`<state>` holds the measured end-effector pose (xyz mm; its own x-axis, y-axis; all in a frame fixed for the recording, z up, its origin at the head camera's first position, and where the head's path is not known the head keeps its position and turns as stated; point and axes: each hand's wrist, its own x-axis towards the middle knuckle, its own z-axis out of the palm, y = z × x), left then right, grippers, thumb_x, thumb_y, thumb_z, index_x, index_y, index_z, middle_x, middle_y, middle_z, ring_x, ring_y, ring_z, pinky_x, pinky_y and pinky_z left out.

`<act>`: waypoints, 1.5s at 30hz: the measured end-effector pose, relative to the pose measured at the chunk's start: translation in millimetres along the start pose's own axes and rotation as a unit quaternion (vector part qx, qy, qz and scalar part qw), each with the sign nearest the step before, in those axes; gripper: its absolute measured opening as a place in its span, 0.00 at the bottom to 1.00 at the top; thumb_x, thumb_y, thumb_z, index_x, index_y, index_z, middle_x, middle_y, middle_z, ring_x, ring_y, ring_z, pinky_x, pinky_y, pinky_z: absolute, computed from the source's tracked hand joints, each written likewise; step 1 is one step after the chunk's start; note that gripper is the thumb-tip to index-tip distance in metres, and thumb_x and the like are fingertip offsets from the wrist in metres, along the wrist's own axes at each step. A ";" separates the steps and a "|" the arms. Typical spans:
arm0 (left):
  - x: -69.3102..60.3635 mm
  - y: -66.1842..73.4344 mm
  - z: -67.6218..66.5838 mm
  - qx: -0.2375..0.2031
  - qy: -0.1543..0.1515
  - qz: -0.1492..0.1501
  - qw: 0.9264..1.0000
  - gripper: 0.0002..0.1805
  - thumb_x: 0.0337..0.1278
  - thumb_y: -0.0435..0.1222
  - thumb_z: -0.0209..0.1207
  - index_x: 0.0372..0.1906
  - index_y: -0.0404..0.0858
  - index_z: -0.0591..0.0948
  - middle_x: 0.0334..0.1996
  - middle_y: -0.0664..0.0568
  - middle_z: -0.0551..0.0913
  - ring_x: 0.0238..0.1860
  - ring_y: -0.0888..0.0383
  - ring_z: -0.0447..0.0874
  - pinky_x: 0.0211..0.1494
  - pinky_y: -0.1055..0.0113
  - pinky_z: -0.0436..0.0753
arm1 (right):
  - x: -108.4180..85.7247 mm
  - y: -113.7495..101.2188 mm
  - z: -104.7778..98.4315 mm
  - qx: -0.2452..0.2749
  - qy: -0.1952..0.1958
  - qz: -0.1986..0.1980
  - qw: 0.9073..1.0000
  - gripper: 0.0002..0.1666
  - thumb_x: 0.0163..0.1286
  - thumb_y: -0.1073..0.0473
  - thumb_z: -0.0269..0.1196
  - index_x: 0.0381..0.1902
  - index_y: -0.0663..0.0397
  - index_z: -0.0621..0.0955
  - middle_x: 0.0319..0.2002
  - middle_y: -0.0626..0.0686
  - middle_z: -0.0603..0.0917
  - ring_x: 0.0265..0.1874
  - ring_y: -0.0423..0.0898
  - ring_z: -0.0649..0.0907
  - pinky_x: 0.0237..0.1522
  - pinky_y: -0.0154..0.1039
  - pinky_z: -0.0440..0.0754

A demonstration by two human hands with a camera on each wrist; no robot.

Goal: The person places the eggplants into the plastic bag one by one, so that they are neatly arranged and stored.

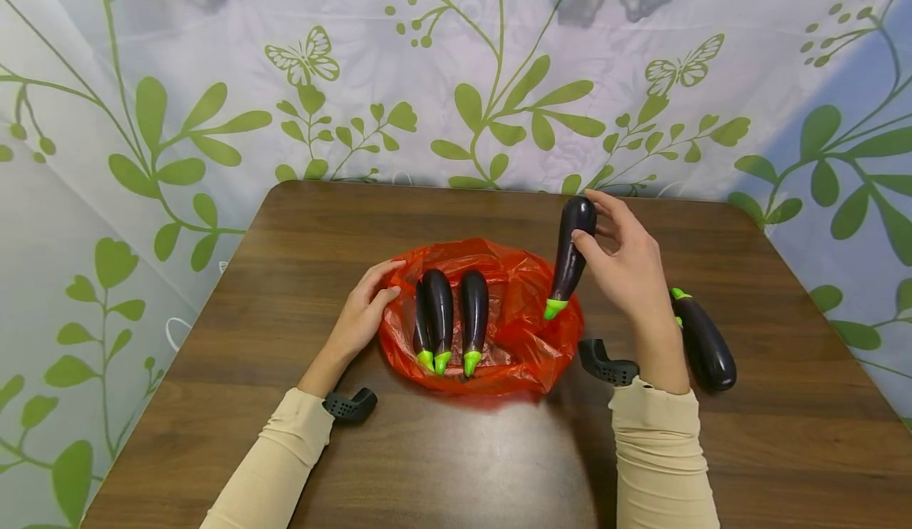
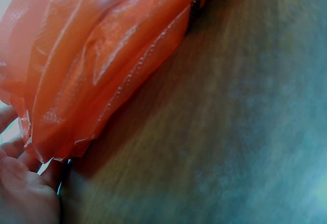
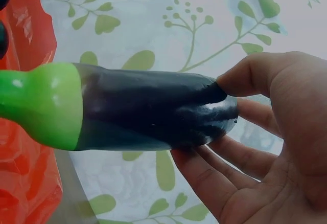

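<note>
- Head view: my right hand [image 1: 630,264] grips one eggplant [image 1: 572,248], fingers [image 3: 250,157] round its blunt end, stem down over the red bag [image 1: 527,367].
- My left hand [image 1: 363,303] pinches the bag's left rim.
- Three eggplants [image 1: 439,307] lie inside; another eggplant [image 1: 705,343] rests rightward on the counter [image 1: 456,466].

Head view from above, forward and down — wrist views close in — red bag [image 1: 518,329] common to all.
</note>
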<state>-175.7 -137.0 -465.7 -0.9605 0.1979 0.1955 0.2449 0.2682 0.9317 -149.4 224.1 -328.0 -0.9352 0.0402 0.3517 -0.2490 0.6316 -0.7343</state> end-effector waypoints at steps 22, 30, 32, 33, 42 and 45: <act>3.9 -0.2 -3.4 0.004 -0.005 0.003 1.000 0.23 0.75 0.35 0.53 0.71 0.41 0.75 0.74 0.44 0.69 0.76 0.44 0.65 0.78 0.44 0.65 | 3.9 -12.2 24.2 0.033 -0.041 -0.018 0.998 0.32 0.74 0.61 0.63 0.74 0.49 0.71 0.70 0.59 0.75 0.63 0.63 0.81 0.55 0.62 0.83; 6.1 -1.0 -5.0 0.000 -0.011 0.003 1.000 0.23 0.76 0.35 0.52 0.71 0.42 0.75 0.74 0.45 0.69 0.76 0.45 0.65 0.78 0.44 0.65 | 4.9 -16.6 35.2 0.032 -0.070 -0.026 0.997 0.33 0.73 0.62 0.63 0.74 0.49 0.71 0.69 0.59 0.75 0.61 0.62 0.82 0.55 0.60 0.84; 6.4 -1.2 -5.4 -0.001 -0.011 0.001 1.000 0.23 0.76 0.35 0.52 0.71 0.42 0.75 0.75 0.45 0.69 0.76 0.45 0.65 0.78 0.44 0.64 | 5.1 -17.4 38.2 0.035 -0.081 -0.026 0.996 0.33 0.73 0.62 0.63 0.74 0.49 0.71 0.69 0.59 0.75 0.61 0.61 0.83 0.55 0.59 0.84; 6.6 -1.2 -5.7 -0.001 -0.011 0.001 1.000 0.23 0.75 0.35 0.52 0.71 0.42 0.76 0.75 0.45 0.69 0.76 0.45 0.65 0.78 0.44 0.64 | 5.2 -17.4 39.8 0.037 -0.088 -0.026 0.995 0.33 0.73 0.62 0.63 0.74 0.48 0.71 0.69 0.59 0.76 0.61 0.61 0.83 0.55 0.58 0.84; 9.2 -1.0 -5.6 -0.002 -0.012 -0.001 1.000 0.23 0.75 0.35 0.52 0.71 0.42 0.76 0.75 0.45 0.69 0.76 0.45 0.64 0.79 0.45 0.64 | 6.0 -12.7 56.0 0.027 -0.158 -0.014 0.987 0.33 0.73 0.58 0.65 0.74 0.48 0.70 0.69 0.60 0.76 0.60 0.60 0.84 0.56 0.55 0.85; 9.4 -1.6 -5.1 -0.003 -0.013 -0.001 1.000 0.23 0.75 0.35 0.52 0.70 0.42 0.76 0.74 0.45 0.69 0.76 0.45 0.64 0.79 0.45 0.64 | 6.1 -11.2 59.5 0.019 -0.172 -0.011 0.985 0.33 0.73 0.58 0.65 0.73 0.49 0.70 0.68 0.60 0.76 0.61 0.61 0.83 0.56 0.56 0.85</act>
<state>-185.8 -140.4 -463.8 -0.9572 0.2217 0.1861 0.2426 0.2637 0.9336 -167.3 171.2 -352.2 -0.9580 -0.2412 0.1554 -0.2730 0.6000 -0.7519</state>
